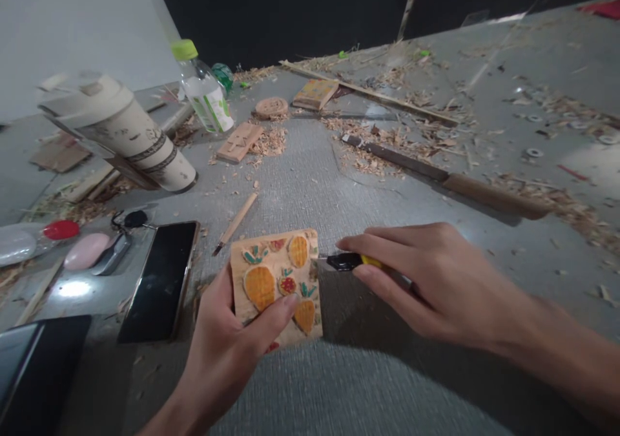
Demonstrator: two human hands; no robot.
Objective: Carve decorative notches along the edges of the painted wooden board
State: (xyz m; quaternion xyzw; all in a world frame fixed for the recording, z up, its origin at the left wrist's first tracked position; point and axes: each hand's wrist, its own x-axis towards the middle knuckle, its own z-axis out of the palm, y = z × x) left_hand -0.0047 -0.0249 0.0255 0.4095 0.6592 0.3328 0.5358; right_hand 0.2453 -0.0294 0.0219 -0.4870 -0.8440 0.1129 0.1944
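Observation:
My left hand [242, 336] grips a square wooden block [276, 281] from its lower left, the thumb lying across the front. Raised shapes cover its face: orange fruits with green leaves and small red berries. A utility knife [346, 261] with a black and yellow body is pinched in my right hand [421, 281]. Its thin tip points left and meets the block's right edge; whether it cuts into the wood I cannot tell. A short wooden stick with a dark tip [236, 224] lies just beyond the block.
Left of my hands are a phone [162, 281], a dark flat device [43, 365] and a tumbler [140, 132]. Farther back stand a plastic bottle [208, 93] and carved wood pieces [241, 142]. A long wooden-handled tool [445, 177] lies at right amid shavings.

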